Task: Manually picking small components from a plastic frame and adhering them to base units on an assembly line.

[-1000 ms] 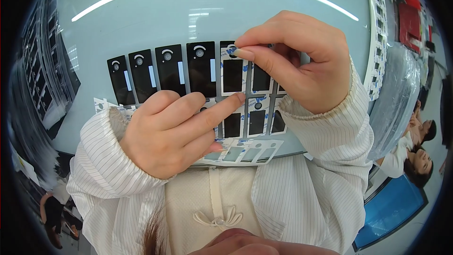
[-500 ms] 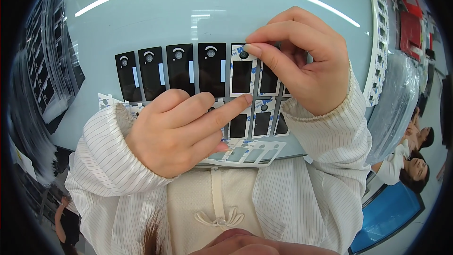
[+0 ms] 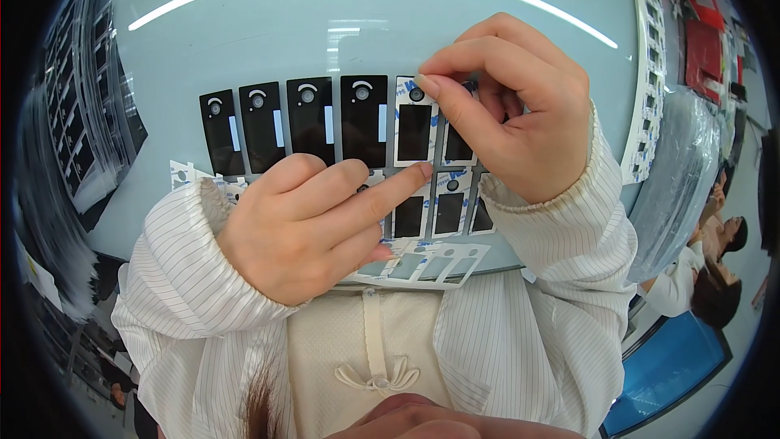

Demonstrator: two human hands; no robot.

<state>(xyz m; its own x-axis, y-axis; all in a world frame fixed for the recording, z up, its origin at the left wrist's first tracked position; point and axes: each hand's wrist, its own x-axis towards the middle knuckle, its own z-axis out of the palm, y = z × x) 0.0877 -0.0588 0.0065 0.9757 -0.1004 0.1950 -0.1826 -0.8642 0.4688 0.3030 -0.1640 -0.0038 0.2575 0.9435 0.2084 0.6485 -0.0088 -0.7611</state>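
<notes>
A row of flat black panels, each with a small round lens and a white arc near the top, lies on the pale table. The fifth panel (image 3: pixel 415 134) has a white adhesive border with a blue-printed liner (image 3: pixel 403 96). My right hand (image 3: pixel 520 106) pinches with thumb and index finger at the upper right corner of that liner. My left hand (image 3: pixel 305 223) lies over the lower row, index finger stretched to the same panel's lower right corner, the other fingers bent and apart. Beside it, another bordered panel (image 3: pixel 449 213) shows; more panels are partly hidden under my hands.
A white die-cut sheet (image 3: pixel 431 278) lies at the near table edge, and another white cut-out strip (image 3: pixel 642 114) runs along the right edge. Clear plastic-wrapped stacks (image 3: pixel 674 179) stand at the right, with plastic-covered black parts (image 3: pixel 69 138) at the left. Other people sit at far right.
My right hand has shifted slightly left, its pinch still at the panel's upper corner. My left hand keeps its place. A person at the far right has turned their head.
</notes>
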